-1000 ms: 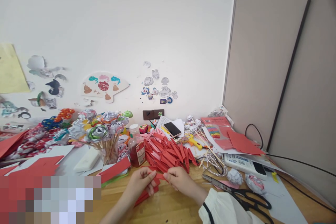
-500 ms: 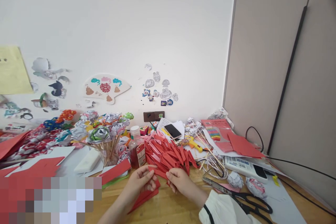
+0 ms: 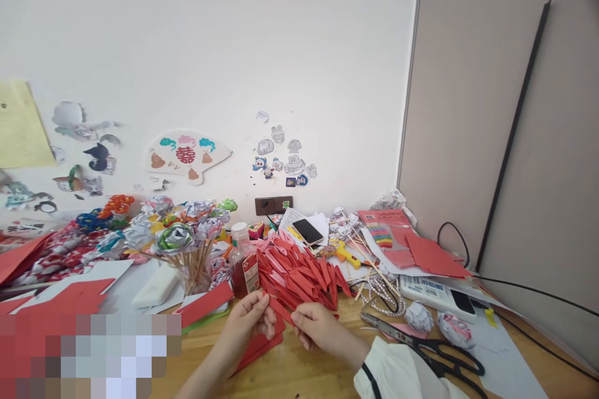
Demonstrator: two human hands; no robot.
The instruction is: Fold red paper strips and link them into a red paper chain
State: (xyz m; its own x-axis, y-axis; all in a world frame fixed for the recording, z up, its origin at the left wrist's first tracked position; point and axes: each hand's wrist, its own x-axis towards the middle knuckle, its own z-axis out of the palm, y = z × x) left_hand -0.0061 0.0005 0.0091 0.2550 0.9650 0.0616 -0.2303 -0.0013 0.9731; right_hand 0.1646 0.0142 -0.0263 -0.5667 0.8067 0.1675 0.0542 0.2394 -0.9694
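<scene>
Between my two hands stretches a narrow folded strip of red paper [image 3: 281, 310]. My left hand [image 3: 253, 318] pinches its left end between thumb and forefinger. The right end sits in the closed fingers of my right hand [image 3: 314, 326]. Under my hands, flat red paper pieces [image 3: 257, 349] lie on the wooden table [image 3: 299, 380]. Just beyond is a heap of folded red paper pieces [image 3: 299, 277], and a glass bottle [image 3: 243, 268] with a red label stands to its left.
Large black-handled scissors [image 3: 435, 349] lie to the right, near crumpled paper balls [image 3: 418, 316] and a bead string [image 3: 381, 296]. Behind the heap are a phone [image 3: 307, 232] and a yellow glue gun [image 3: 347, 254]. A cup of sticks [image 3: 194, 268] with paper flowers stands on the left.
Both hands have shifted slightly while keeping hold of the red strip. The strip now slants more, its left end higher. The things on the table look unchanged.
</scene>
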